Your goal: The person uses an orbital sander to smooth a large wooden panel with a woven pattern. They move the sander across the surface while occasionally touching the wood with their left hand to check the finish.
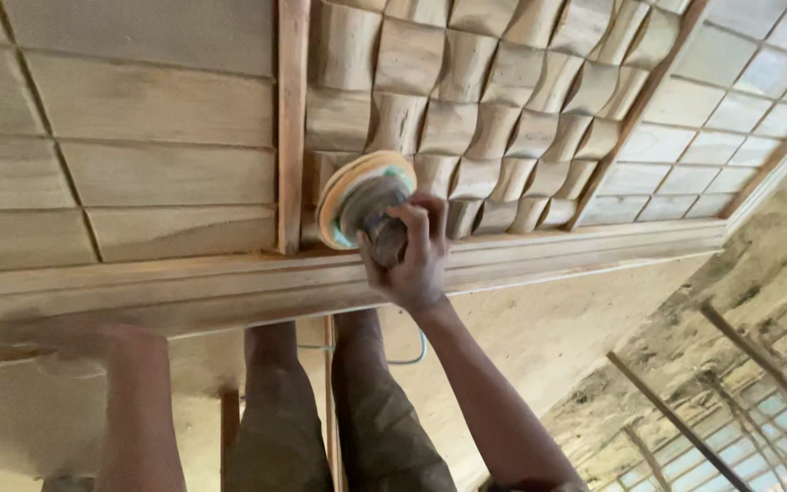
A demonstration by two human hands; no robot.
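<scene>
One disc sander, clamped in the right hand with fingers wrapped round its dark body. Round pad with yellow and green edge tilted against the bottom-left corner of the carved panel, just beside the upright stile and just above the moulded rail.

Carved panel made up of many pillow-shaped wooden blocks set in diagonal rows. Mostly pale and matt across the upper and right-hand rows, with darker brown shading in the hollows and along block edges. Looks, as a judgement only, like smoothing well under way on the raised faces, with the hollows, the lowest row beside the pad and the reddish stile less worked.

Left of the stile, a flat panel of wide boards, pale and even, seemingly further along. Right of the carved field, a gridded panel of small squares, pale too, far from the tool.

Left hand well apart from the right, laid against the underside of the rail at lower left; blurred and dusty, so cannot tell whether gripping or merely pressed flat.

Below, two legs in dusty trousers, a pale cable looping behind them, and a barred window at lower right.
</scene>
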